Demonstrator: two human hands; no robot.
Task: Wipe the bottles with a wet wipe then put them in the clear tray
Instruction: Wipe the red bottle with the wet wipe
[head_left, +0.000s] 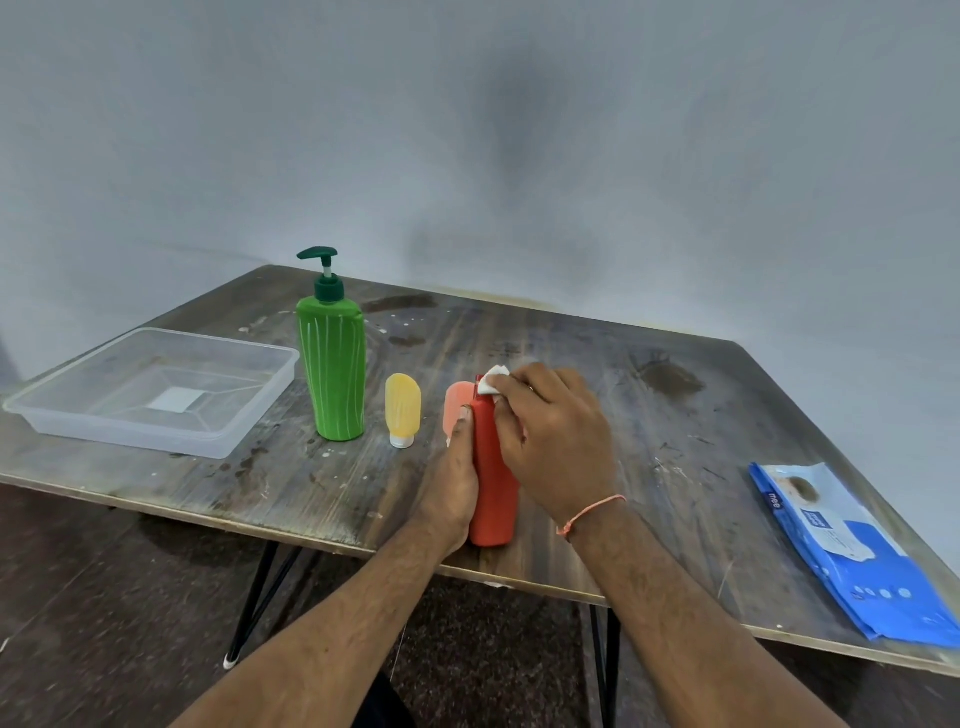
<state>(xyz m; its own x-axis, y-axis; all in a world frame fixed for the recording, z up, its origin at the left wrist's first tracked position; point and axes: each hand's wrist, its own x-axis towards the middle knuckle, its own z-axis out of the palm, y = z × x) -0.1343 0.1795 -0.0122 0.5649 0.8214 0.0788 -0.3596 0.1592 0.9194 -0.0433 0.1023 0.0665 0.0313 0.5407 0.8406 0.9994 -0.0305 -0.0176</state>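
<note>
A red bottle (493, 483) stands upright near the table's front edge. My left hand (449, 483) grips its left side. My right hand (550, 441) holds a white wet wipe (492, 382) against the bottle's top and right side. Just behind the red bottle stands a small pink tube (456, 408), partly hidden by my left fingers. A small yellow tube (402, 410) stands on its white cap to the left. A tall green pump bottle (332, 364) stands further left. The clear tray (62, 415) sits with nothing in it at the table's left end.
A blue pack of wet wipes (852, 551) lies at the table's right front corner. The wooden table (675, 415) is stained and scratched, on black metal legs (260, 603). A grey wall stands close behind it.
</note>
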